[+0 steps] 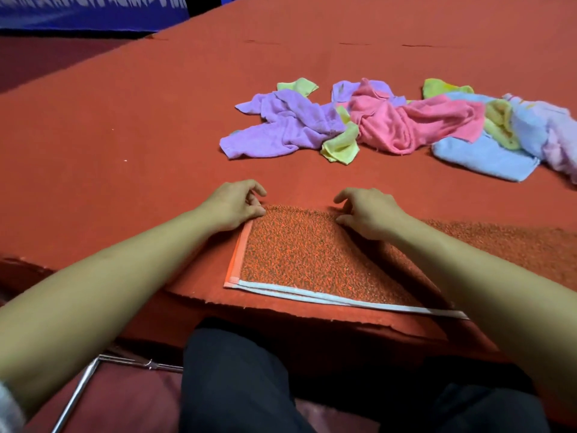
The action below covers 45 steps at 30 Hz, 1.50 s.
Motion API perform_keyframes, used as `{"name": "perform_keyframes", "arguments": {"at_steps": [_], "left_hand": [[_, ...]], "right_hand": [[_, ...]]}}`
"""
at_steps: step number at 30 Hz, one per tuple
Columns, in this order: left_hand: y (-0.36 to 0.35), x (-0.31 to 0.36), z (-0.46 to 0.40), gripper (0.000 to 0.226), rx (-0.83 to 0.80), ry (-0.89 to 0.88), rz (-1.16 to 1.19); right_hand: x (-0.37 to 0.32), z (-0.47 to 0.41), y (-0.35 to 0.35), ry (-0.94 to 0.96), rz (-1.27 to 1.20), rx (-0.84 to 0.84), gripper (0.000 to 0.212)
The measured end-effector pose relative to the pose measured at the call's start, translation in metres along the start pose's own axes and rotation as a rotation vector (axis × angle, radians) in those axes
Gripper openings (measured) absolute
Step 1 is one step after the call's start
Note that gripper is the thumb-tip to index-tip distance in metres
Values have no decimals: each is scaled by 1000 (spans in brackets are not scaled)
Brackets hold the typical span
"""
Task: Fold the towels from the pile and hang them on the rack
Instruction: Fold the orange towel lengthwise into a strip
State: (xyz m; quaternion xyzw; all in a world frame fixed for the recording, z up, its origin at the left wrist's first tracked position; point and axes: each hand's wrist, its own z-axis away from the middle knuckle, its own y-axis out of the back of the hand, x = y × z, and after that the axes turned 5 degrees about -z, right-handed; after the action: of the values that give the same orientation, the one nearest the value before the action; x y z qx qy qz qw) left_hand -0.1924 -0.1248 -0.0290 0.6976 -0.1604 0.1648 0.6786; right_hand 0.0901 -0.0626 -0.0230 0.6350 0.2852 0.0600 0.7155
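An orange speckled towel (312, 257) with a pale border lies flat at the table's near edge, apparently doubled over. My left hand (234, 204) pinches its far left corner between thumb and fingers. My right hand (368, 212) pinches the far edge a little to the right. A pile of crumpled towels (390, 123) in purple, pink, yellow and light blue lies beyond, toward the right. No rack shows on the table.
The table (125, 135) is covered in red cloth. A metal bar frame (84, 385) stands low at the left, below the table edge, next to my dark-trousered legs. A blue banner (87, 10) hangs at the far left.
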Motion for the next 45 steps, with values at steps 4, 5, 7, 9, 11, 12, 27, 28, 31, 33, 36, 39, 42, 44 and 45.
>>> {"name": "perform_keyframes", "arguments": {"at_steps": [4, 5, 7, 9, 11, 12, 27, 28, 31, 33, 36, 39, 42, 44, 45], "left_hand": [[11, -3, 0, 32, -3, -18, 135], [14, -2, 4, 34, -2, -14, 187], [21, 1, 15, 40, 13, -12, 282], [29, 7, 33, 42, 32, -18, 331], [33, 10, 55, 43, 43, -20, 350], [34, 11, 67, 43, 50, -27, 347], [1, 3, 155, 31, 48, -260, -21], [3, 5, 156, 36, 56, -275, -56], [6, 16, 150, 41, 114, -272, -143], [5, 31, 140, 41, 162, -248, -144], [-3, 72, 116, 40, 207, -291, -73], [-22, 130, 84, 33, 157, -365, -8], [-51, 195, 50, 24, 75, -406, 82], [-72, 238, 31, 24, 27, -459, 119], [-83, 257, 23, 25, -2, -483, 125]], "right_hand": [[8, -3, 7, 25, -200, -34, 38], [8, -1, 11, 35, -249, -14, 40], [5, 8, 21, 65, -323, 34, 44], [-1, 23, 29, 111, -355, 56, 47], [-8, 44, 33, 155, -359, 51, 49], [-11, 55, 34, 170, -358, 46, 51], [-23, 140, -8, 263, -221, -28, 54], [-22, 141, -7, 263, -219, -37, 54], [-17, 143, -2, 275, -267, -28, 53], [-13, 143, 4, 269, -323, 18, 51], [3, 143, 18, 215, -424, 103, 48], [34, 148, 32, 143, -477, 181, 45], [76, 161, 44, 56, -490, 251, 44], [108, 173, 53, -5, -485, 305, 44], [126, 179, 58, -34, -481, 334, 44]]}}
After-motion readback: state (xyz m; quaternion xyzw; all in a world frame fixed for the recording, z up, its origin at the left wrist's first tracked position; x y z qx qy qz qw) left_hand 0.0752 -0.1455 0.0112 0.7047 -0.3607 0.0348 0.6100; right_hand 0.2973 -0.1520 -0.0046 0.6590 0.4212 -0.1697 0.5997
